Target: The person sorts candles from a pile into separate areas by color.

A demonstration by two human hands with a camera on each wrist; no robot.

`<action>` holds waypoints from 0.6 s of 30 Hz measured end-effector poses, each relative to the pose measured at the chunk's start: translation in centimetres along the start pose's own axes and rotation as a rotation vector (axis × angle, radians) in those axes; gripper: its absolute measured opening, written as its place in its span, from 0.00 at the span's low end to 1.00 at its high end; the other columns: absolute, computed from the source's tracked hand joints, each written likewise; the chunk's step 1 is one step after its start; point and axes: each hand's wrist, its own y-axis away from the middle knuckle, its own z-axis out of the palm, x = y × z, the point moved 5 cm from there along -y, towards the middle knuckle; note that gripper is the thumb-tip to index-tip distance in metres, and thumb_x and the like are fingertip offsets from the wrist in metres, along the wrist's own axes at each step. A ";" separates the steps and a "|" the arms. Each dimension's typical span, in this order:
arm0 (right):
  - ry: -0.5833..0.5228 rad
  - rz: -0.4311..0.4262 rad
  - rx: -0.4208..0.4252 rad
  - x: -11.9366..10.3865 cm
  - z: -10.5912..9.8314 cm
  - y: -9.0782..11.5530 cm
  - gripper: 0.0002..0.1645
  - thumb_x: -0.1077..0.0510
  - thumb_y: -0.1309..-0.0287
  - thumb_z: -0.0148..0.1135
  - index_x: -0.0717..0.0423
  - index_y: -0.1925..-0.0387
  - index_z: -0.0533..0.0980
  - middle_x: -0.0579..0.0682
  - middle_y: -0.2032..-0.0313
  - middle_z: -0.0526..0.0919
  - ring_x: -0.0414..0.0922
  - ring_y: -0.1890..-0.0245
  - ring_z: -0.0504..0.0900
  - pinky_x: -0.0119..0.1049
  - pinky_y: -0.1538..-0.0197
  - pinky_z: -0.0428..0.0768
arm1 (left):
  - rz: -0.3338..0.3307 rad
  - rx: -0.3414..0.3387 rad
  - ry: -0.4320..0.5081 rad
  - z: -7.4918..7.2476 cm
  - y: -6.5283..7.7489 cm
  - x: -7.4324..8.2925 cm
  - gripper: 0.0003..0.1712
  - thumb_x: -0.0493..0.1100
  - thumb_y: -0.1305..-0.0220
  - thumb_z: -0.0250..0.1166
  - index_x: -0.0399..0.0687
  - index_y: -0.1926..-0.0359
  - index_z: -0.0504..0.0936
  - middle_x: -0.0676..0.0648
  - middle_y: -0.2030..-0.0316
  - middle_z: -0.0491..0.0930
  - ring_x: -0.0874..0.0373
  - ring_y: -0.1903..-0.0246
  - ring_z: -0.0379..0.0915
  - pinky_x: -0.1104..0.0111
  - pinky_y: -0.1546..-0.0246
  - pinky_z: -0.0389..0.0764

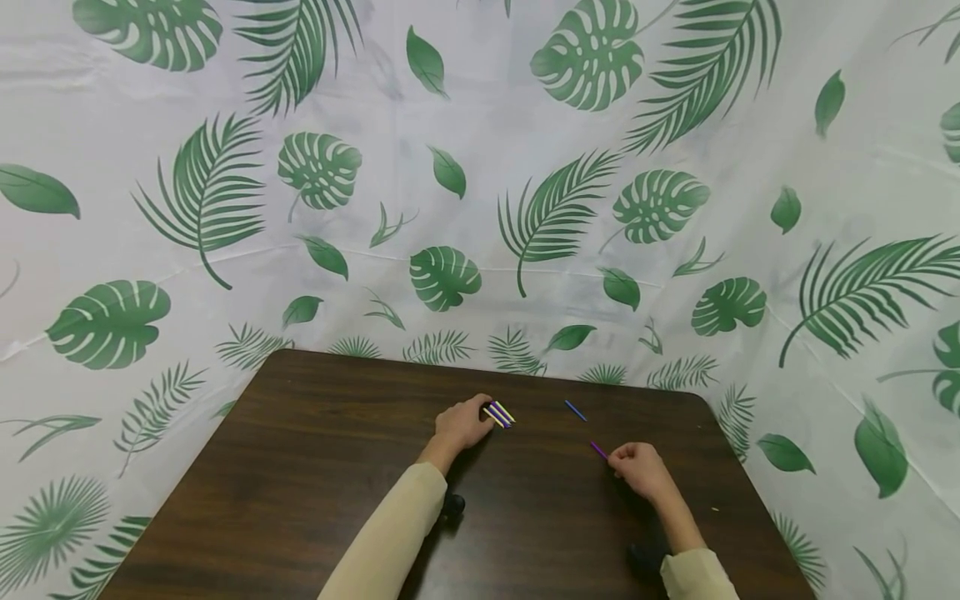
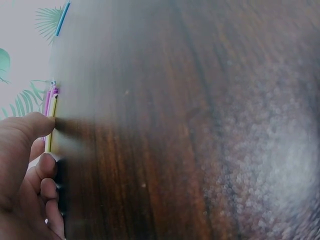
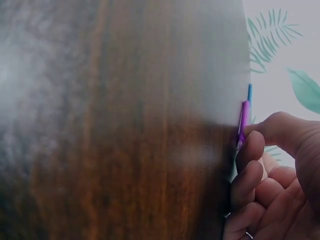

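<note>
My left hand [image 1: 462,425] rests at a row of thin yellow and purple sticks [image 1: 498,414] lying side by side. Its thumb and fingers are curled about their near end, and in the left wrist view the thumb presses beside a yellow stick [image 2: 52,120]. Toward the right of the table, my right hand [image 1: 639,468] pinches one end of a single purple stick [image 1: 598,450] between thumb and index finger. That purple stick [image 3: 244,117] points away from the fingertips in the right wrist view. A blue stick [image 1: 575,410] lies apart, beyond the right hand.
Both hands work over a dark brown wooden table [image 1: 315,467]. A tiny yellow piece [image 1: 715,509] lies near its right side. Behind the far edge hangs a white cloth [image 1: 480,208] printed with green leaves. Dark wrist gear [image 1: 453,505] shows under the left forearm.
</note>
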 end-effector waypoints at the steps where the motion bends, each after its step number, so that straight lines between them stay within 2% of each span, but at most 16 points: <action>1: -0.002 -0.002 -0.003 0.0 0.0 0.0 0.11 0.60 0.32 0.64 0.65 0.64 0.86 0.50 0.74 0.85 0.44 0.73 0.79 0.37 0.69 0.75 | 0.004 0.004 0.004 -0.3 0.2 0.2 0.29 0.61 0.27 0.64 0.65 0.28 0.78 0.46 0.44 0.89 0.46 0.57 0.85 0.50 0.60 0.80; 3: -0.011 0.001 -0.007 0.2 0.0 -0.2 0.12 0.59 0.31 0.64 0.65 0.63 0.86 0.50 0.74 0.85 0.43 0.74 0.79 0.37 0.70 0.75 | 0.007 0.009 -0.001 -0.9 0.7 0.7 0.28 0.59 0.27 0.64 0.64 0.29 0.78 0.46 0.45 0.90 0.46 0.59 0.85 0.50 0.61 0.80; 8: -0.028 -0.010 -0.016 0.1 0.0 -0.1 0.14 0.60 0.26 0.62 0.68 0.59 0.86 0.51 0.73 0.85 0.44 0.73 0.79 0.36 0.70 0.76 | -0.031 -0.025 0.014 -2.8 2.4 2.1 0.28 0.54 0.25 0.64 0.59 0.27 0.78 0.44 0.45 0.89 0.46 0.61 0.84 0.51 0.61 0.81; 10: -0.034 -0.016 -0.015 0.0 0.0 0.0 0.14 0.60 0.25 0.61 0.69 0.58 0.86 0.52 0.72 0.85 0.44 0.72 0.80 0.37 0.69 0.77 | -0.035 -0.027 0.009 -2.8 2.4 2.1 0.28 0.54 0.25 0.63 0.59 0.27 0.77 0.44 0.44 0.89 0.46 0.61 0.83 0.51 0.61 0.81; 13: -0.040 -0.019 -0.008 0.0 0.0 0.0 0.13 0.61 0.25 0.60 0.69 0.57 0.85 0.53 0.71 0.85 0.44 0.71 0.81 0.37 0.68 0.78 | -0.016 -0.011 -0.012 -1.5 1.3 1.1 0.29 0.56 0.26 0.63 0.63 0.27 0.77 0.45 0.45 0.89 0.48 0.63 0.82 0.52 0.63 0.80; 15: -0.040 -0.025 0.002 0.0 0.0 -0.1 0.13 0.61 0.24 0.60 0.68 0.56 0.85 0.53 0.70 0.86 0.45 0.70 0.81 0.38 0.68 0.79 | -0.007 -0.004 -0.027 0.0 -0.1 0.0 0.29 0.58 0.27 0.63 0.66 0.27 0.77 0.47 0.46 0.90 0.51 0.65 0.81 0.54 0.65 0.78; 17: -0.048 -0.030 0.026 0.0 -0.2 -0.3 0.14 0.60 0.24 0.59 0.68 0.54 0.84 0.53 0.70 0.86 0.45 0.70 0.82 0.38 0.68 0.79 | -0.010 -0.006 -0.013 0.6 -0.7 -0.5 0.30 0.59 0.28 0.64 0.67 0.27 0.77 0.47 0.46 0.90 0.52 0.66 0.80 0.55 0.66 0.78; 18: -0.054 -0.035 0.041 -0.1 -0.3 -0.3 0.14 0.59 0.23 0.59 0.68 0.53 0.84 0.53 0.70 0.86 0.46 0.71 0.82 0.39 0.68 0.80 | -0.021 -0.020 0.001 0.3 -0.6 -0.3 0.30 0.58 0.28 0.65 0.66 0.27 0.77 0.47 0.45 0.90 0.52 0.65 0.81 0.54 0.65 0.78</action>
